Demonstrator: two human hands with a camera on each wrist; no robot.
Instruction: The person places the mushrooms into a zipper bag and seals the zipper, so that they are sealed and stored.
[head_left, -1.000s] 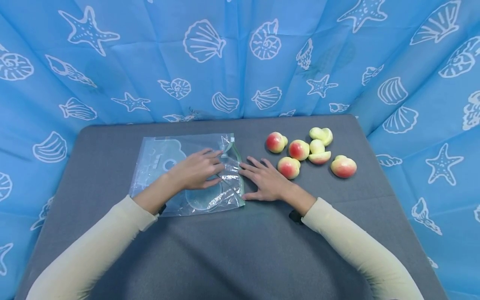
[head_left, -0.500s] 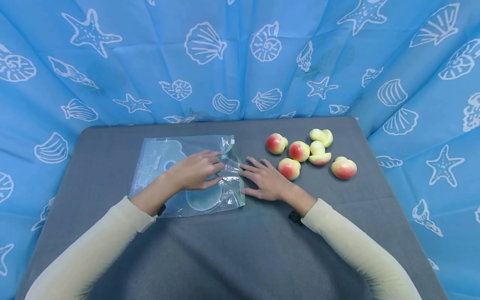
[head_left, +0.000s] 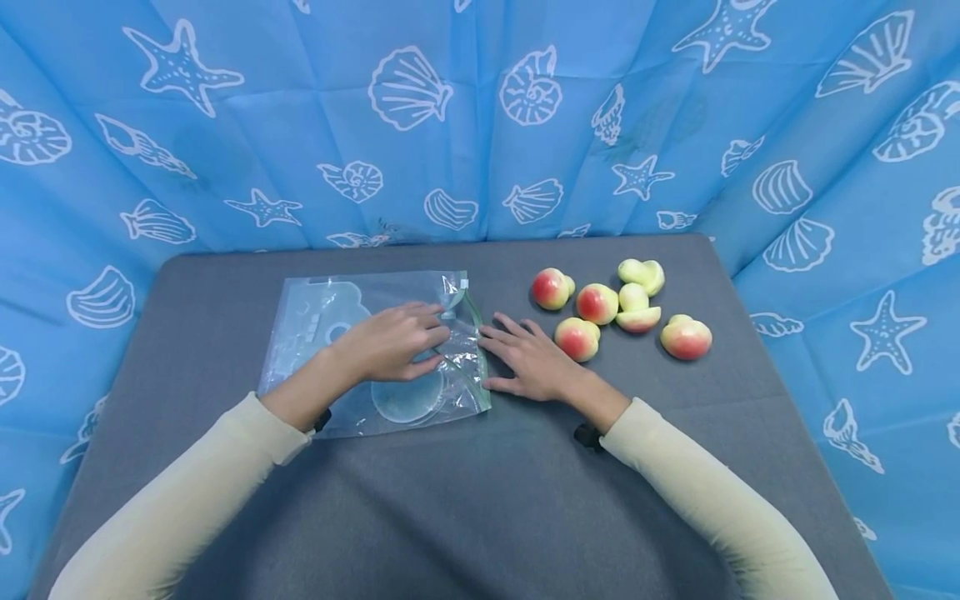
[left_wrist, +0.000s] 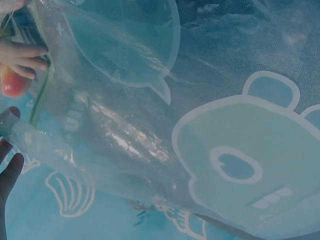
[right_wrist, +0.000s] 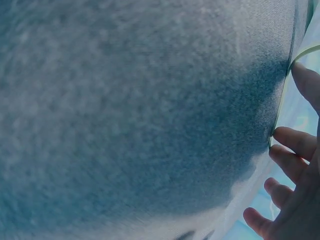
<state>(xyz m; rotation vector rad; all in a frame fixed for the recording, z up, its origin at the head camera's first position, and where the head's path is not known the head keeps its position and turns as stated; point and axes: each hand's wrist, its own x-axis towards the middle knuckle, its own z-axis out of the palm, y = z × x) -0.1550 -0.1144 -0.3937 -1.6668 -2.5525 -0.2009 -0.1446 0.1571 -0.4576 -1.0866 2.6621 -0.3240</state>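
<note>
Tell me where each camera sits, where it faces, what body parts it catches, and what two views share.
Head: on the head, facing forward and down at the bag, fruit, table and curtain; left hand, right hand and both sleeves show.
Left wrist: on the left wrist, facing the bag's animal print; some left-hand fingers show at the left edge, right-hand fingers above.
Right wrist: on the right wrist, facing mostly table; right-hand fingers show at the right edge.
Shared: fruit shows in both head and left wrist views.
</note>
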